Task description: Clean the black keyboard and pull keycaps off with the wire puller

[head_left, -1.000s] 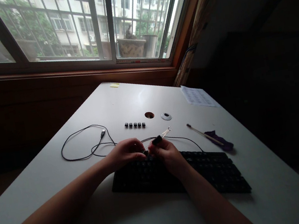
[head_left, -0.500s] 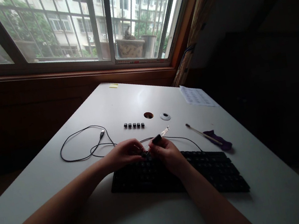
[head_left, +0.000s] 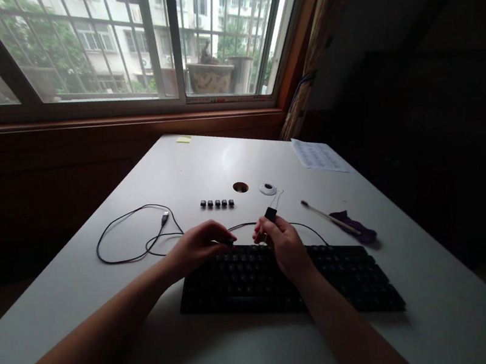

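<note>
A black keyboard [head_left: 240,278] lies on the white table in front of me. Above its back edge, my left hand [head_left: 206,243] is closed, pinching a small black keycap [head_left: 230,242] between thumb and fingers. My right hand [head_left: 287,245] grips the black handle of a wire keycap puller [head_left: 271,214]; its thin wire loops stick out at both ends, the far ones pointing away from me. A short gap separates the two hands. Beyond them, several black keycaps [head_left: 217,204] stand in a row on the table.
A black USB cable [head_left: 133,259] loops on the left and runs behind the keyboard. To the right, a slim brush [head_left: 329,216] rests on a purple cloth [head_left: 352,229]. Farther back are a round table hole [head_left: 241,187], its white cover [head_left: 267,188] and printed paper [head_left: 319,154].
My hands have moved apart. The keycap has come away from the puller's wires and stays in my left hand, while my right hand has shifted right and turned the puller more upright.
</note>
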